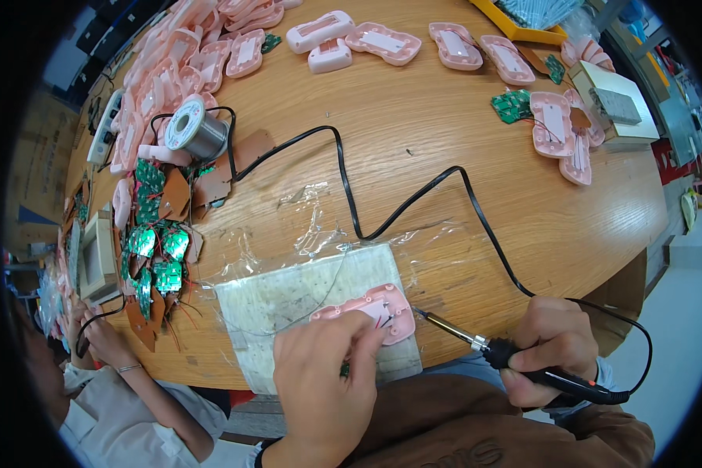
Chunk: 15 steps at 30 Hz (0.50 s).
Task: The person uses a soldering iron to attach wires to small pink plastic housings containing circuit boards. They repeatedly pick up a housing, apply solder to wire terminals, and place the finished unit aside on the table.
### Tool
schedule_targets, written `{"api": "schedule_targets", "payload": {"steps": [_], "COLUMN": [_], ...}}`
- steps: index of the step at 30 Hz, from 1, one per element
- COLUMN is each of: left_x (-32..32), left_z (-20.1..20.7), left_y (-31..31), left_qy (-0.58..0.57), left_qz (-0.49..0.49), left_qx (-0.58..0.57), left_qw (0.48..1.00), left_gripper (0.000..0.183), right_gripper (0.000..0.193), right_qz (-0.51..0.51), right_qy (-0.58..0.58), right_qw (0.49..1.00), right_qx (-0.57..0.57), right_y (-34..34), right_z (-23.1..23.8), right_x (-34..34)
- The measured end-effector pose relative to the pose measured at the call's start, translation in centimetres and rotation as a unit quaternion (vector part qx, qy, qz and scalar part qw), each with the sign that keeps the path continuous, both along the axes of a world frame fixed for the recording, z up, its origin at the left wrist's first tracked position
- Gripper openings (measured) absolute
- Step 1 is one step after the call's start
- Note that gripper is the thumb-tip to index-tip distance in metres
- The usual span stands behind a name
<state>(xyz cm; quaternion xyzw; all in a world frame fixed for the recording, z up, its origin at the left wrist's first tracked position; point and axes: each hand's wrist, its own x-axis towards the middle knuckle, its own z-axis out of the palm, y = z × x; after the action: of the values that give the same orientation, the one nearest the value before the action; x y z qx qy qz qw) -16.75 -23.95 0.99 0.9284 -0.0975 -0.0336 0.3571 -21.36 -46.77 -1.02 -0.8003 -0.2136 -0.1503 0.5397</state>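
Note:
On a worn white pad (pixel 246 312) lies a pink plastic shell (pixel 402 316), its inner side up. My left hand (pixel 324 382) is closed over the shell's near left part, thumb and fingers gripping it and hiding much of it. Short red and black wires (pixel 385 320) show beside the fingertips. A bit of green board peeks out below them. My right hand (pixel 550 351) grips a soldering iron (pixel 495 352) by its black handle. The iron's tip points left, just right of the shell and seemingly apart from it. A thin strand of solder wire (pixel 320 300) curves across the pad toward my left hand.
A solder spool (pixel 203 136) stands at the left near green circuit boards (pixel 168 274) and piled pink shells (pixel 164 82). The iron's black cord (pixel 351 199) winds across the table. A metal box (pixel 620 101) stands far right. Another person's arm (pixel 152 390) is at lower left.

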Motion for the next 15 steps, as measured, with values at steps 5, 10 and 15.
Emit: {"api": "schedule_targets", "payload": {"steps": [5,10,15], "left_x": [1.4,2.1,2.8], "left_z": [-1.4,-1.3,-0.9], "left_y": [-0.1,-0.2,-0.6], "left_qy": [0.027,0.052,0.014], "left_qz": [-0.046,-0.055,-0.094], "left_qx": [0.033,0.030,0.057], "left_qw": [0.998,0.997,0.994], "left_gripper": [0.007,0.008,0.009], "right_gripper": [0.024,0.024,0.022], "right_qz": [-0.003,0.001,0.014], "right_qy": [-0.004,-0.002,0.012], "right_qw": [1.000,1.000,1.000], "right_qx": [0.014,0.017,0.010], "right_y": [0.0,0.2,0.4], "right_z": [-0.2,-0.3,-0.4], "right_x": [0.2,0.6,1.1]}}
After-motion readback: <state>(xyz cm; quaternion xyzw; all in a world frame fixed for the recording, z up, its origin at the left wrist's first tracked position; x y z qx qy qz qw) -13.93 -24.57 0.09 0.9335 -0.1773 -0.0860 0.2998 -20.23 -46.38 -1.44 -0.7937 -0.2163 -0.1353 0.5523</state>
